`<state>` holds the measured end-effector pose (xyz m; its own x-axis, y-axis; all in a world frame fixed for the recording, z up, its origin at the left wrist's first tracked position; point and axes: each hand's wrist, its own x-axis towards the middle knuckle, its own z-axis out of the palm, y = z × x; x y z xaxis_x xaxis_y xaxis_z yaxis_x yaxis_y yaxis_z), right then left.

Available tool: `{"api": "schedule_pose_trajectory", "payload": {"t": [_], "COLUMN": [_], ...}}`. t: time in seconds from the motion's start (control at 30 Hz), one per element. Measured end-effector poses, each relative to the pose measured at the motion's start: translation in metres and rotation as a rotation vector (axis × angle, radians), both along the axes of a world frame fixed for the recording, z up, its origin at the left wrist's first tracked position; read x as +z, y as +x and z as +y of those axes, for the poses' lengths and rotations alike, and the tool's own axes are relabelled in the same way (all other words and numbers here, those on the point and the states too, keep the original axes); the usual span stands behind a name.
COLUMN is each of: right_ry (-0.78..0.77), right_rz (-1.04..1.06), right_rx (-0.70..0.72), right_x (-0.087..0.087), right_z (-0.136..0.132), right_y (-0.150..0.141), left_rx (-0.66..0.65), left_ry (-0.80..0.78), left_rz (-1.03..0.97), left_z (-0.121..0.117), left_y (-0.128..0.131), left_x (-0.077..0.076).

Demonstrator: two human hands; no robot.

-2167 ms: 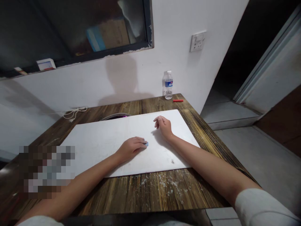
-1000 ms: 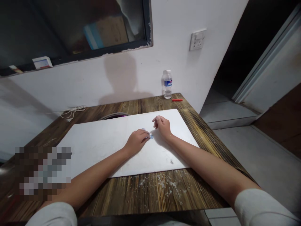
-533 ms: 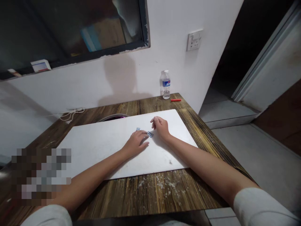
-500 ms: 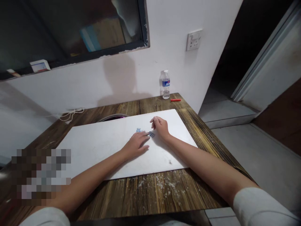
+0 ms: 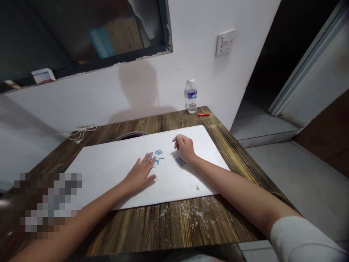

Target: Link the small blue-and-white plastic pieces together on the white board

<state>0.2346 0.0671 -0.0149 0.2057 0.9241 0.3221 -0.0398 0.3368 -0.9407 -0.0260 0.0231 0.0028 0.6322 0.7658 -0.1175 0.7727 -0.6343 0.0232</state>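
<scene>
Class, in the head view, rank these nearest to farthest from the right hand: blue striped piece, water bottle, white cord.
1. Blue striped piece, on the white board, beside the right hand.
2. Water bottle, at the wooden table's far edge.
3. White cord, far left on the table.

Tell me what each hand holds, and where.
Nothing: the left hand lies open on the white board; the right hand rests curled beside a small blue piece.

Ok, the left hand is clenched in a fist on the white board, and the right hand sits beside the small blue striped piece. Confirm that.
Wrong on one point: the head view shows the left hand open, not clenched, its fingers spread on the white board. The rest stands: the right hand sits beside the small blue striped piece.
</scene>
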Motion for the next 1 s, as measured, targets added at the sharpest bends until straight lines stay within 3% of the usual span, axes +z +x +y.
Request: {"api": "schedule_pose_trajectory", "payload": {"t": [0.23, 0.37, 0.47, 0.7, 1.0], "right_ry": [0.022, -0.028, -0.081, -0.193, -0.247], "right_rz": [0.048, 0.164, 0.276, 0.461, 0.489], "right_rx": [-0.054, -0.118, -0.143, -0.127, -0.145], "right_x": [0.002, 0.003, 0.004, 0.002, 0.005], "right_z": [-0.001, 0.003, 0.007, 0.016, 0.013], "right_y": [0.003, 0.007, 0.009, 0.014, 0.011], "left_rx": [0.053, -0.112, -0.196, -0.206, 0.026], "left_ry": [-0.065, -0.063, -0.047, 0.127, 0.247], "left_rz": [-0.023, -0.111, -0.168, -0.307, -0.183], "left_z": [0.032, 0.026, 0.015, 0.002, -0.011], "left_y": [0.073, 0.113, 0.125, 0.102, 0.054], "left_x": [0.002, 0.002, 0.002, 0.0, 0.013]}}
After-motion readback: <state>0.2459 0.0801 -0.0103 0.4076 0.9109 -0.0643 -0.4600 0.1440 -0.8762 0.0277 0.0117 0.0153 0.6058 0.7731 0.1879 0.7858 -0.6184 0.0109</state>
